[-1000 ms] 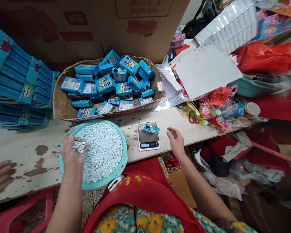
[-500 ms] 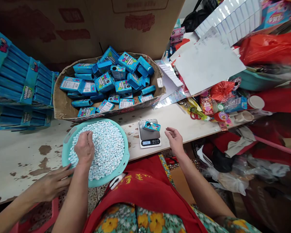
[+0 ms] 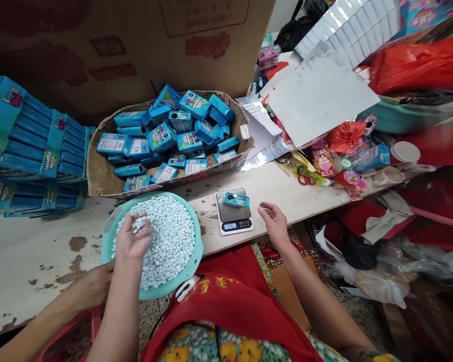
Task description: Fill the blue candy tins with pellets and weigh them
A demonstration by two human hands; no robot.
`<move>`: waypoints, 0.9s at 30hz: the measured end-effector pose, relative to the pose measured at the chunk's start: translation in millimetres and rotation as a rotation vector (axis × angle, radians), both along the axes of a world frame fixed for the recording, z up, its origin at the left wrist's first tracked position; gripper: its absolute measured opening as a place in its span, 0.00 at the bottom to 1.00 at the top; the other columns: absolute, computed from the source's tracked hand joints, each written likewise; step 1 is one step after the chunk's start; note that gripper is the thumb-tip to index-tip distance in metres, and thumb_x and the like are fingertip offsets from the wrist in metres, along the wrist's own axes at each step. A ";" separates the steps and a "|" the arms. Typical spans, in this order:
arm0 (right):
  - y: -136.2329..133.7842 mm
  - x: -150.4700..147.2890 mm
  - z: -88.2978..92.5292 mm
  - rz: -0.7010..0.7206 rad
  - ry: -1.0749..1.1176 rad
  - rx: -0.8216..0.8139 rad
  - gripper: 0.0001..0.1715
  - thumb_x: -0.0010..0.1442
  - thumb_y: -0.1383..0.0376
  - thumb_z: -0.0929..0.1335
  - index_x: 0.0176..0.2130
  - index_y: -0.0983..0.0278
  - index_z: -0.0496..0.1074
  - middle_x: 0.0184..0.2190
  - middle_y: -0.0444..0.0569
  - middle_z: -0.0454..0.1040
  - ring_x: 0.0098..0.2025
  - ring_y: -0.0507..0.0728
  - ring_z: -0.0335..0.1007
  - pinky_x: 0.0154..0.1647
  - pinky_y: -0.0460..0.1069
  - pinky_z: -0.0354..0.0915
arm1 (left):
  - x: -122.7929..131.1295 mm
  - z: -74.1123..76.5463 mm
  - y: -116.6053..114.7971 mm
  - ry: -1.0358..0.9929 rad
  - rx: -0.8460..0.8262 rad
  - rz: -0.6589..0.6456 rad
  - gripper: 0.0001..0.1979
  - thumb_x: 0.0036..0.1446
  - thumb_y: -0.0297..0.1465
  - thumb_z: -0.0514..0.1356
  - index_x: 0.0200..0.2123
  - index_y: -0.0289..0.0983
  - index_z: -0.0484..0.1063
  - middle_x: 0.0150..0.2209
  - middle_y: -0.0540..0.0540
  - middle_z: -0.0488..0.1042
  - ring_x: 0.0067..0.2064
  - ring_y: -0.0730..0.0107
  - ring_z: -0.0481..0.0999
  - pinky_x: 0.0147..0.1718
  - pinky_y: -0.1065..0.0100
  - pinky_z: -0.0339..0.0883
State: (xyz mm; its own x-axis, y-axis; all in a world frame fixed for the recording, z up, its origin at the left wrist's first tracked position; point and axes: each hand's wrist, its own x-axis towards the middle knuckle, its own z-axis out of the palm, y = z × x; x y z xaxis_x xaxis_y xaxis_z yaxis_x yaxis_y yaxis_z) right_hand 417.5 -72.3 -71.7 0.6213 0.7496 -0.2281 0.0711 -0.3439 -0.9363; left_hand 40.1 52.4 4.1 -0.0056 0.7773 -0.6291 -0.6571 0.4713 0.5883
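My left hand [image 3: 135, 236] is turned palm up over a turquoise basin [image 3: 109, 230], with several small candies [image 3: 140, 221] lying in its cupped fingers. The basin is full of pale blue and white candies [image 3: 173, 236]. To the right, a small blue candy box [image 3: 237, 200] lies on the plate of a digital scale [image 3: 236, 212], with a dark round hole at its left end. My right hand [image 3: 274, 221] hovers just right of the scale, fingers loosely curved and apart, holding nothing I can see.
Behind the basin stands a cut-down cardboard tray [image 3: 94, 173] heaped with blue boxes [image 3: 162, 138]. Stacked display packs [image 3: 41, 146] rise at the left. Another person's forearm [image 3: 75, 296] reaches to the basin's left side. Papers [image 3: 320, 95] and packaging clutter the right.
My left hand has turned from a closed, palm-down pose to palm up, showing candies. A white candy at the hole of the box on the scale no longer shows. The right hand stays near the scale.
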 end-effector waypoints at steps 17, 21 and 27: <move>41.5 -46.5 15.1 0.453 -0.797 0.210 0.21 0.62 0.62 0.65 0.55 0.57 0.67 0.58 0.52 0.64 0.61 0.64 0.55 0.58 0.62 0.58 | 246.1 -12.4 20.3 0.030 0.178 -0.146 0.22 0.49 0.47 0.63 0.25 0.36 0.60 0.20 0.54 0.60 0.21 0.79 0.65 0.18 0.76 0.56; 44.0 -46.4 12.6 0.403 -0.736 0.214 0.24 0.64 0.63 0.63 0.59 0.58 0.63 0.57 0.53 0.65 0.60 0.62 0.58 0.58 0.60 0.59 | 257.6 -15.2 13.0 0.180 0.303 -0.142 0.20 0.53 0.47 0.60 0.24 0.37 0.59 0.21 0.54 0.61 0.23 0.78 0.67 0.22 0.75 0.59; 49.6 -46.1 13.0 0.397 -0.693 0.189 0.24 0.64 0.61 0.63 0.59 0.58 0.63 0.53 0.52 0.70 0.54 0.61 0.64 0.52 0.58 0.62 | 265.1 -19.0 5.0 0.395 0.429 -0.126 0.18 0.58 0.45 0.55 0.23 0.38 0.60 0.21 0.53 0.64 0.25 0.77 0.68 0.28 0.73 0.63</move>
